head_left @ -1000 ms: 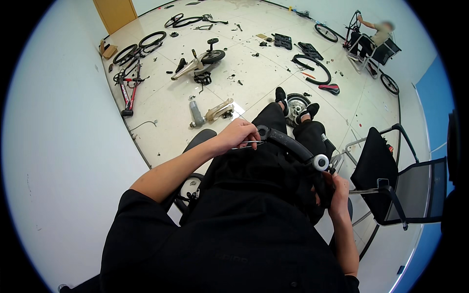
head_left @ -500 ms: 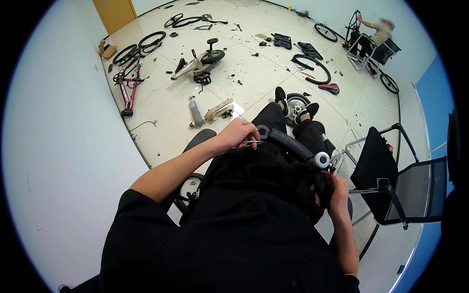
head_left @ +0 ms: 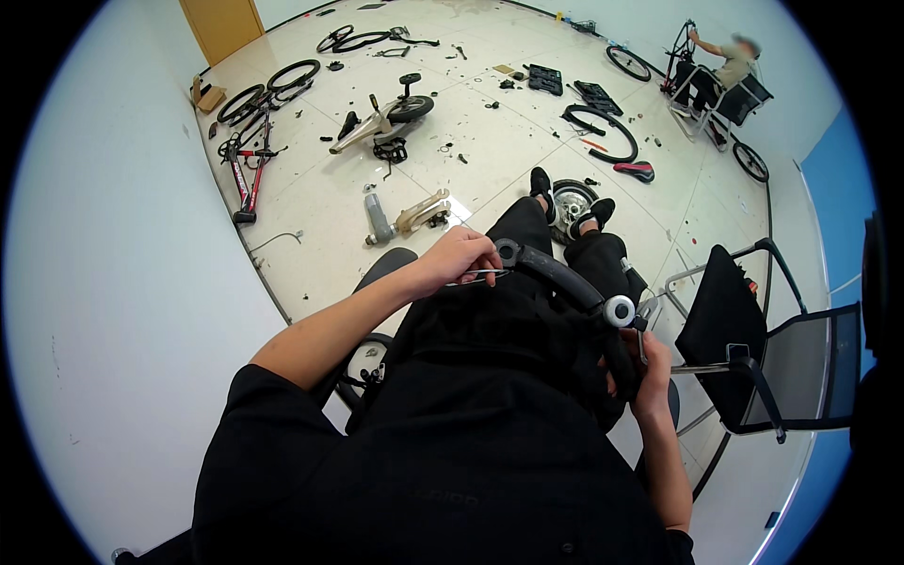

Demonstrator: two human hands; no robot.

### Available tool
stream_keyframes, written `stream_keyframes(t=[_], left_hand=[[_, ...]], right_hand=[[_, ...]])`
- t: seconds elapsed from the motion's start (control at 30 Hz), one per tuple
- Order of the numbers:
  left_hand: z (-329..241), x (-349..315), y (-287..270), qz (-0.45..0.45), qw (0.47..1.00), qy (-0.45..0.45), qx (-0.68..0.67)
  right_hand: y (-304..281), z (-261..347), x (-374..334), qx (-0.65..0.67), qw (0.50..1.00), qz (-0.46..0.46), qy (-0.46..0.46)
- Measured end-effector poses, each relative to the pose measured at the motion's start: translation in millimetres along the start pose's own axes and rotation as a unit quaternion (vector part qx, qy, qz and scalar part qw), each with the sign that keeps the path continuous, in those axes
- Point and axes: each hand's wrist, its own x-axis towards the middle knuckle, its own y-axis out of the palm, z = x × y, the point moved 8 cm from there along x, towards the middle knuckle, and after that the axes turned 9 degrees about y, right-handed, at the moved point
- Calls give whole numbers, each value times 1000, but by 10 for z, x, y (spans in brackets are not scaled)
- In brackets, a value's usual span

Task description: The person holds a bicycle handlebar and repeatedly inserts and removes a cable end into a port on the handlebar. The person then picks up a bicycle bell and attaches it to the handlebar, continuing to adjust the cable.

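Observation:
A dark, curved bicycle handlebar (head_left: 560,275) lies across my lap, its left end showing a round clamp-like ring. Near its right side sits a bell (head_left: 619,311) with a silver dome. My left hand (head_left: 463,256) is closed in a pinch on a thin silver piece (head_left: 485,272) beside that ring; whether it is a wire or a tool, I cannot tell. My right hand (head_left: 652,372) is wrapped round the black grip (head_left: 618,365) below the bell, next to a small metal lever (head_left: 643,345). Some of its fingers are hidden behind the bar.
Beyond my feet, a small wheel (head_left: 571,209) rests on the floor. A beige frame part (head_left: 422,215), a partly dismantled bike (head_left: 372,127), a red saddle (head_left: 634,170) and tool cases (head_left: 544,79) lie farther off. A black chair (head_left: 723,311) stands right; another person (head_left: 734,68) sits at the back right.
My right hand's fingers have shifted slightly at the grip, and the small metal lever beside them shows more plainly. My left hand stays in place.

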Motion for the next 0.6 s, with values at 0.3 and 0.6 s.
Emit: stream_keyframes(t=[0.3,0.6], left_hand=[[-3,1,-3,-4,1000,2,4],[-20,2,0,4,1000,9,4]], right_hand=[[-19,23,8,-32,999,-21,12],[-16,3,-3,14,1000,-8,-8]])
